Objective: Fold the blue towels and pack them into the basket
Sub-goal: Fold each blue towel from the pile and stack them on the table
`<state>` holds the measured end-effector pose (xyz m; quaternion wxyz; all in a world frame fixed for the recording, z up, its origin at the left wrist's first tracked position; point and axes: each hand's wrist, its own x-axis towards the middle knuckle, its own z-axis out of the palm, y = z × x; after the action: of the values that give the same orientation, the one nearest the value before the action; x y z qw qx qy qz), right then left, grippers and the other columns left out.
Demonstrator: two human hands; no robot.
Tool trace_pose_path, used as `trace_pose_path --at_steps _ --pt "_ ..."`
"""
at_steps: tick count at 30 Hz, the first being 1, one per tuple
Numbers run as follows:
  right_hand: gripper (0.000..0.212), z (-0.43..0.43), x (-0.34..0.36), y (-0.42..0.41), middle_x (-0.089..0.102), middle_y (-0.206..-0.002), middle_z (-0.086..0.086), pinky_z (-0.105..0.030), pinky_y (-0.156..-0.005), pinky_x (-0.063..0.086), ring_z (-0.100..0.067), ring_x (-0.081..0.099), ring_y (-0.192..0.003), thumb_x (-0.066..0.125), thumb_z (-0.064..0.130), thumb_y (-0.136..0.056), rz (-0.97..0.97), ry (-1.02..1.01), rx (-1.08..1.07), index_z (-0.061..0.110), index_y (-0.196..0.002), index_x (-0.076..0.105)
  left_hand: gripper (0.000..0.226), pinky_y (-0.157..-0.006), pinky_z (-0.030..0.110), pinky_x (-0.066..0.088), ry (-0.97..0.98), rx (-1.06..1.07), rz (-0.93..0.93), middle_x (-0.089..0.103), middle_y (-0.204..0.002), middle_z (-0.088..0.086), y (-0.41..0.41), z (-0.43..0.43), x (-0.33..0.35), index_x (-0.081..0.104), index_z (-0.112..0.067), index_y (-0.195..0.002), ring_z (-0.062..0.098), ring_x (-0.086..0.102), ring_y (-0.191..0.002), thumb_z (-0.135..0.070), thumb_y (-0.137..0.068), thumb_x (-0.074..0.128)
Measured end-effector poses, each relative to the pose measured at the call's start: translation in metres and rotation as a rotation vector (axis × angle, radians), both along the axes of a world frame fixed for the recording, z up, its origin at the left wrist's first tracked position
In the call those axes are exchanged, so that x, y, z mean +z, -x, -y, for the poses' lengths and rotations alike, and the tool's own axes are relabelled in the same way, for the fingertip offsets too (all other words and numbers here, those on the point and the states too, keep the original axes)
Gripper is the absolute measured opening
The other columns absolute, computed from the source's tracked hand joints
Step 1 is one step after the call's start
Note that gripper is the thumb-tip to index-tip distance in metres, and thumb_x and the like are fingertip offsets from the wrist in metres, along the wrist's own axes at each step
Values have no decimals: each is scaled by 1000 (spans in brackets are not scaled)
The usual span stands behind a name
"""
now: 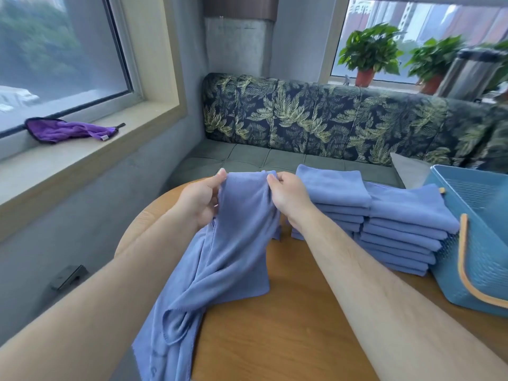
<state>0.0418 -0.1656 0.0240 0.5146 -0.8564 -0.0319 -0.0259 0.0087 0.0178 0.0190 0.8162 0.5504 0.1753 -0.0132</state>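
Note:
A loose blue towel [233, 243] hangs crumpled from both my hands down onto the round wooden table [288, 325] and over its left edge. My left hand [202, 200] pinches the towel's upper edge on the left. My right hand [287, 196] pinches the same edge on the right, a short way apart. Two stacks of folded blue towels [406, 213] stand side by side on the table just right of my right hand. A blue perforated basket [478, 259] with an orange handle stands at the table's right edge, touching the nearer stack.
A leaf-patterned bench sofa [316, 119] runs behind the table. A purple cloth [68, 130] lies on the window sill at left. Potted plants [368, 53] and a metal bin [472, 72] stand on the far sill at right.

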Motion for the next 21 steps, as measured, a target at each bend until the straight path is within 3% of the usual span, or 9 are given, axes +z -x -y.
trace_pose_path --at_steps 3,5,9,13,18,21 --pt "38 4 36 -3 37 -66 5 -31 -54 25 -13 33 -61 46 24 -103 74 -25 -8 20 -68 35 6 -60 20 49 93 78 110 62 -70 -5 0 -5 27 69 -13 -100 6 54 -59 -15 -95 66" --pt "31 7 62 -1 41 -70 4 -31 -57 27 -14 35 -64 47 24 -104 112 -57 12 17 -73 44 9 -60 18 49 92 48 154 64 -66 -8 3 -4 46 66 -14 -104 3 57 -57 -12 -95 64" --pt "24 16 88 12 49 -82 -4 -33 -68 34 -16 42 -75 48 28 -105 95 -200 70 11 -93 59 11 -65 20 52 14 -102 174 67 -69 -8 26 17 67 68 -17 -98 5 63 -62 -26 -97 62" --pt "29 33 79 45 48 -80 -6 -32 -63 32 -15 42 -72 47 28 -106 109 -221 43 7 -90 57 29 -68 21 52 -25 -199 197 69 -72 -6 53 43 60 69 -18 -87 7 66 -65 -39 -101 54" --pt "37 61 43 92 58 -85 -7 -33 -69 40 -14 50 -77 48 29 -106 64 -218 16 -6 -99 58 24 -70 24 51 -21 -251 232 68 -89 5 87 63 29 72 -13 -104 16 63 -78 -31 -98 56" --pt "38 79 12 124 57 -83 -10 -35 -69 40 -15 50 -76 49 29 -104 20 -154 19 -8 -97 58 18 -76 29 50 -106 -347 173 61 -88 10 105 76 -3 71 -12 -94 22 60 -85 -24 -96 59"
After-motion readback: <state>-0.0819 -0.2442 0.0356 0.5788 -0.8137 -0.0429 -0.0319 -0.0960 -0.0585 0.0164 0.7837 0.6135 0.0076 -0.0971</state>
